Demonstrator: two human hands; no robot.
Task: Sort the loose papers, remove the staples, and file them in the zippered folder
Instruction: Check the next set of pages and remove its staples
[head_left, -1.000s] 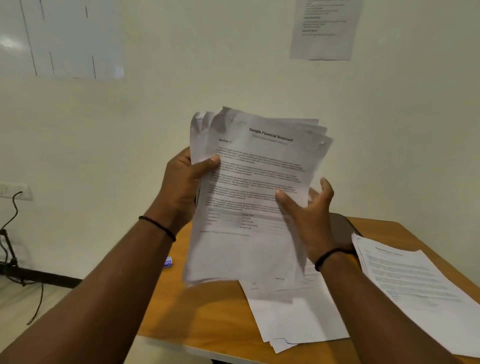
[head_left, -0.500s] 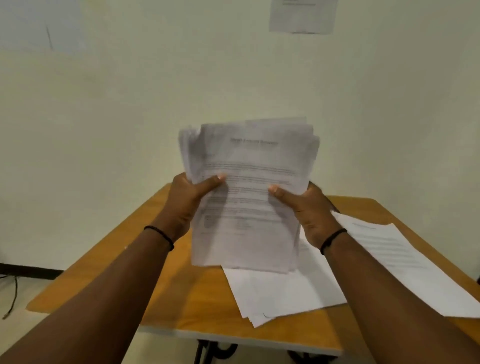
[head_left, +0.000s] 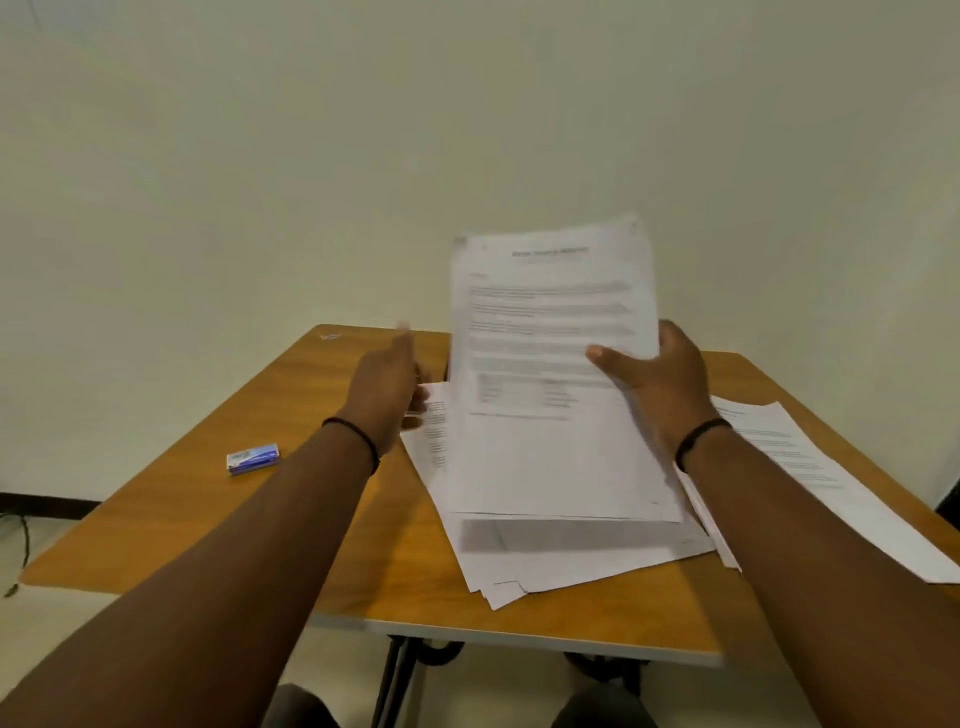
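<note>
Sorting looks barely underway: the right hand (head_left: 657, 384) grips a printed sheaf (head_left: 550, 364) above the loose pile (head_left: 571, 551) on the desk (head_left: 322, 519), the left hand (head_left: 387, 387), blurred, holds nothing, and no folder shows.

a small blue box (head_left: 253, 458) lies on the wooden table (head_left: 218, 499).

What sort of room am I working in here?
Probably a plain office or study room: a small wooden table against a bare wall, printed papers spread on it, and a little staple box.
</note>
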